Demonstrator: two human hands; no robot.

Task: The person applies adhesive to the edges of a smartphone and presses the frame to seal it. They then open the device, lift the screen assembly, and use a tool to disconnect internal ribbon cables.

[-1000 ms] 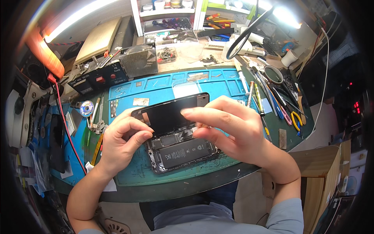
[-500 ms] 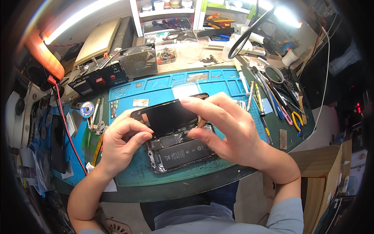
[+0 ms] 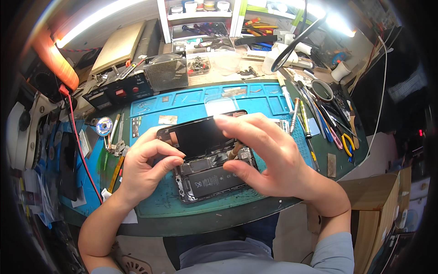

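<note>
An opened phone lies on the blue-green work mat [image 3: 155, 208]. Its body [image 3: 180, 192] shows a black battery [image 3: 214, 180] and inner parts, while the dark screen [image 3: 196, 136] is tilted up along the far side. My left hand [image 3: 148, 164] is closed at the screen's left edge, thumb and forefinger pinched near its lower corner. Over the phone's right half is my right hand [image 3: 273, 155], curled around a slim brownish tool [image 3: 236, 150]; the grip and the tool's kind are partly hidden. My right forefinger reaches the screen's upper part.
Pens, tweezers and yellow-handled pliers [image 3: 348, 144] lie at the right. A black power unit [image 3: 121, 93] stands back left, near a solder spool [image 3: 104, 126]. Behind the mat are a parts box [image 3: 198, 66] and a lamp arm [image 3: 292, 45]. A red cable [image 3: 77, 141] runs down the left.
The whole view has shifted slightly. My right thumb has moved a little from the forefinger, and more of the brownish tool shows. My left hand keeps its grip at the screen.
</note>
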